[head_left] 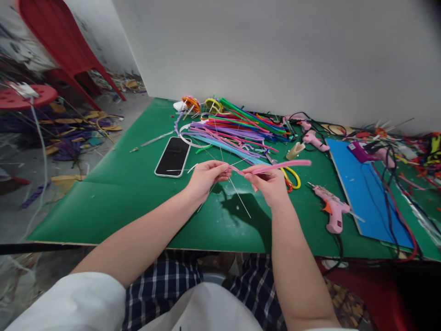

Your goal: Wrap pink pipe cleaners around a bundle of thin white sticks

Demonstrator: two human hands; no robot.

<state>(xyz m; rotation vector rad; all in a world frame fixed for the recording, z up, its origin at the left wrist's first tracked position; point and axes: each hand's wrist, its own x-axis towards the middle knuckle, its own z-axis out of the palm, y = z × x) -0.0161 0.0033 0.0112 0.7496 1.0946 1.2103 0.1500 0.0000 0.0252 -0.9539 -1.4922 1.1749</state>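
Observation:
Between its fingertips my left hand (211,177) pinches the crossing point of several thin pale wires (240,198), which fan out like spokes. My right hand (267,181) grips a fuzzy pink pipe cleaner (292,164). One end of it runs to the crossing point at my left fingertips, and the other sticks out past my right hand. Exactly how it passes round the wires is hidden by my fingers. Just left of my left hand lies a phone (173,156) with a dark screen. Scissors with yellow handles (292,177) lie partly behind my right hand.
A heap of colourful pipe cleaners (234,131) covers the back of the green table (120,197). To the right lie a pink glue gun (332,207), a blue board (367,193) and dark cords. A red chair (65,41) stands at the left, above a littered floor.

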